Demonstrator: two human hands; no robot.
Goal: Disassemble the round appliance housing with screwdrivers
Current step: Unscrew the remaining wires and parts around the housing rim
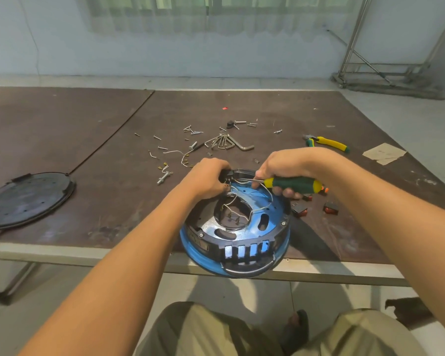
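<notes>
My right hand [280, 168] is wrapped tight round the green and yellow screwdriver [293, 184], its shaft pointing left toward my left hand [208, 179], whose fingers curl over the black far rim of the round housing [257, 228]. The housing lies just under both hands and reaches back toward me, overhanging the table [88, 150] edge, with white wires [263, 206] looping below my knuckles
</notes>
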